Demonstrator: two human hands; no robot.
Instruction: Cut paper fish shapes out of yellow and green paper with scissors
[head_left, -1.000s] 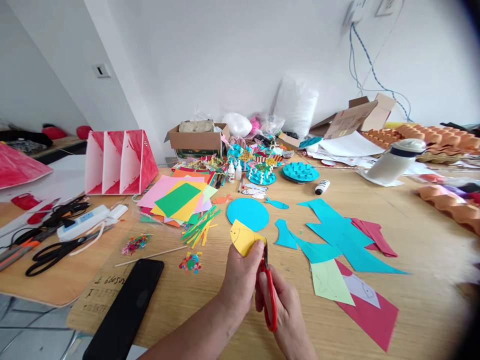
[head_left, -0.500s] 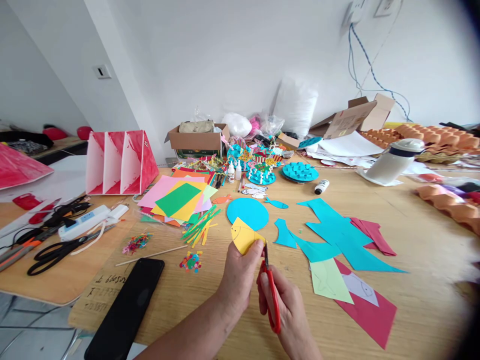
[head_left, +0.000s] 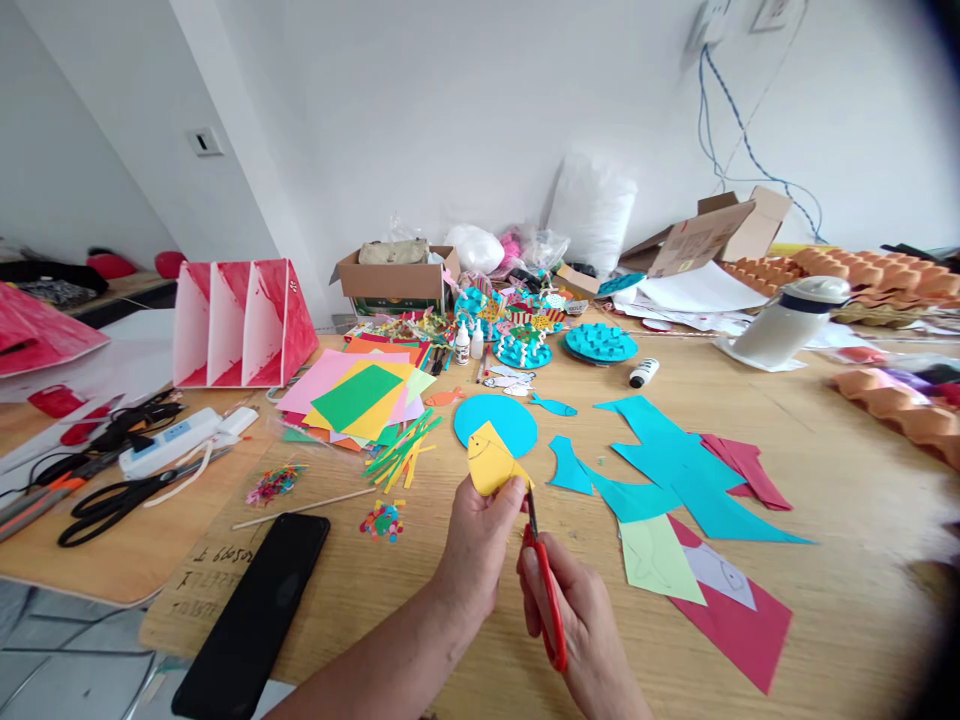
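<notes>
My left hand (head_left: 480,540) pinches a piece of yellow paper (head_left: 491,458) with a fish outline drawn on it, thumb on top near its right end. In my right hand (head_left: 574,600) are red-handled scissors (head_left: 551,605), their blades pointing up and away, the tips at the paper's right edge beside my left thumb. Behind the yellow paper lies a blue paper circle (head_left: 491,410), partly covered from view by it. Small cut-out fish, one orange (head_left: 445,397) and one blue (head_left: 553,405), rest on the table near the circle.
Blue paper offcuts (head_left: 675,470), a light green sheet (head_left: 660,565) and a red sheet (head_left: 739,635) lie at right. To the left are a black phone (head_left: 251,615), a wooden stick (head_left: 304,509), paper strips (head_left: 405,445), stacked coloured paper (head_left: 356,400) and black-handled scissors (head_left: 112,510).
The yellow paper has turned slightly and shifted a little to the right in my left hand. The scissors stay at its right edge, moved only slightly.
</notes>
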